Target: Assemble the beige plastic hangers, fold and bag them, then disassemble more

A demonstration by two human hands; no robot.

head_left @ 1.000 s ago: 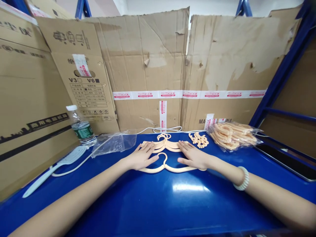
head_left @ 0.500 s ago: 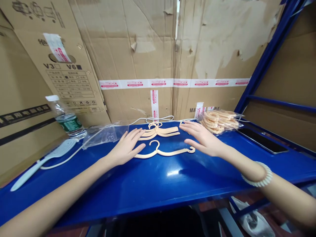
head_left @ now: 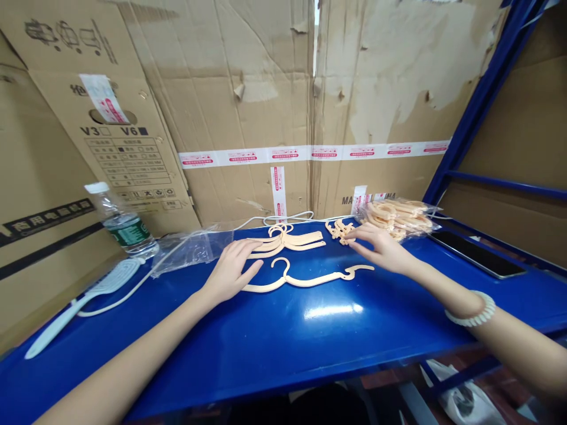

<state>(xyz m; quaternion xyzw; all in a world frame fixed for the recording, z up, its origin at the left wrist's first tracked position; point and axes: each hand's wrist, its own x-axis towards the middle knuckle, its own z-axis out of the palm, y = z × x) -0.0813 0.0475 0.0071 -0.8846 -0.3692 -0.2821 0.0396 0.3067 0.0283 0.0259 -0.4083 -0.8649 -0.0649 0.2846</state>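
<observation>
A single peach plastic hanger (head_left: 310, 278) lies flat on the blue shelf (head_left: 283, 336). My left hand (head_left: 231, 271) rests open and flat on its left end. Just behind lies a small stack of the same hangers (head_left: 287, 238). My right hand (head_left: 381, 248) reaches to the right, fingers stretched out, its fingertips touching a little heap of small peach clips (head_left: 339, 229). A white bead bracelet (head_left: 473, 310) sits on my right wrist.
A clear bag of more hangers (head_left: 396, 216) lies at the back right, a dark phone or tablet (head_left: 476, 254) beside it. An empty clear bag (head_left: 190, 248), a water bottle (head_left: 121, 224) and a white brush with a cable (head_left: 84, 304) lie left. Cardboard walls (head_left: 266, 106) close the back.
My right hand left the hanger and moved right and back to the small clips. The single hanger slid a little nearer. The view dropped, then steadied.
</observation>
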